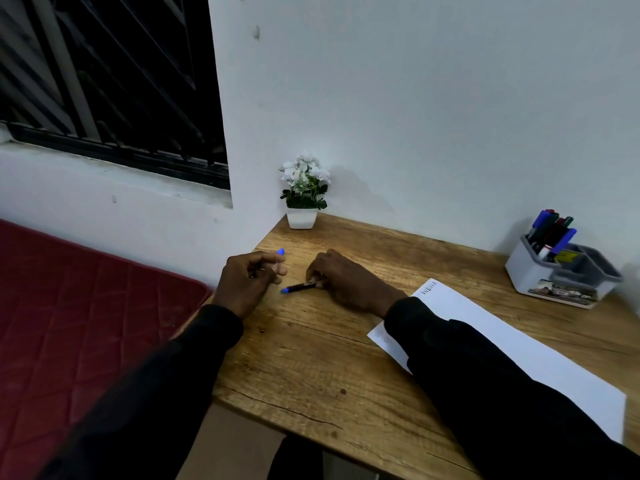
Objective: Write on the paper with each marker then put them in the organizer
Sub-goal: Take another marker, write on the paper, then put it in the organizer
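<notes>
Wooden desk (311, 368), mid-frame: blue cap (280, 252) is pinched by left hand (247, 277), marker (300, 287) gripped by right hand (341, 280), seemingly for writing.

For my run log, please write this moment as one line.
left hand: holds blue-tipped item | right hand: pinches black marker, blue tip | paper: partly under right sleeve | organizer: holds other markers

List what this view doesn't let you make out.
Head view only.
1. Writing on the paper: too small to read.
2. Blue-tipped thing in the left hand: fingers hide the rest.
3. Marker: back end under the right hand.
4. Organizer: overlapping markers, uncountable.
</notes>
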